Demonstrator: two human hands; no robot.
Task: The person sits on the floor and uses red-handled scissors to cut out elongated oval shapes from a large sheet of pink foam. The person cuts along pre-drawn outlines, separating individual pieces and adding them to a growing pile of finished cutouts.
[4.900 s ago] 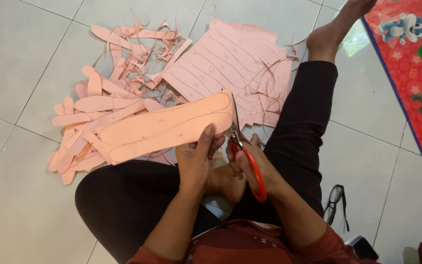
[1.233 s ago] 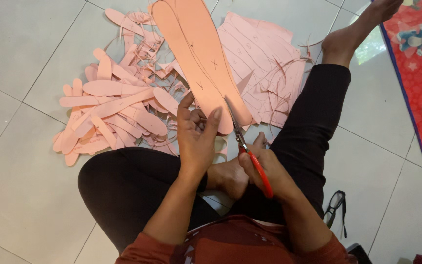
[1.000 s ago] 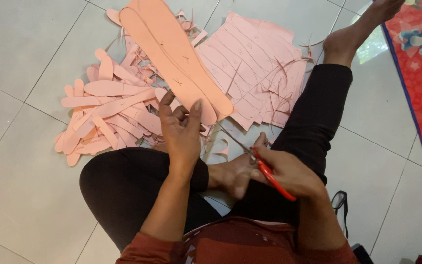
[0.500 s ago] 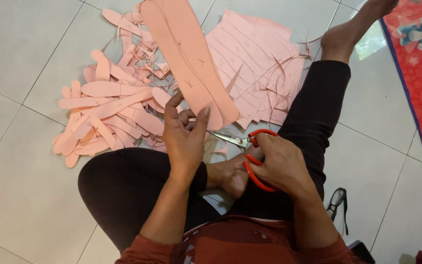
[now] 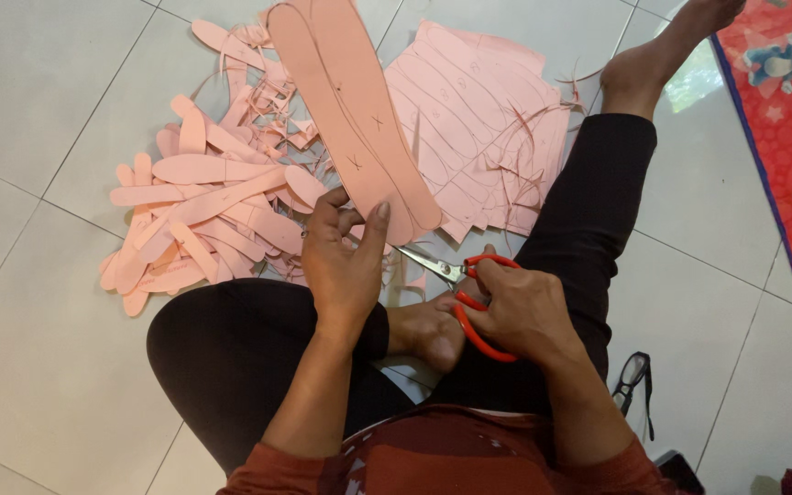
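Head view: left hand palm-down over the lap, thumb and fingers pinched on the near end of the long pink insole-shaped sheet, which slants up and away over the tiled floor. Right hand curled through the red handles of the scissors, blades pointing left toward the sheet's lower edge, just short of it. Cut pink strips piled left of the sheet, marked pink sheet flat on the right, eyeglasses beside the right leg.

Likely home; tiled floor; cartoon play mat at edge.
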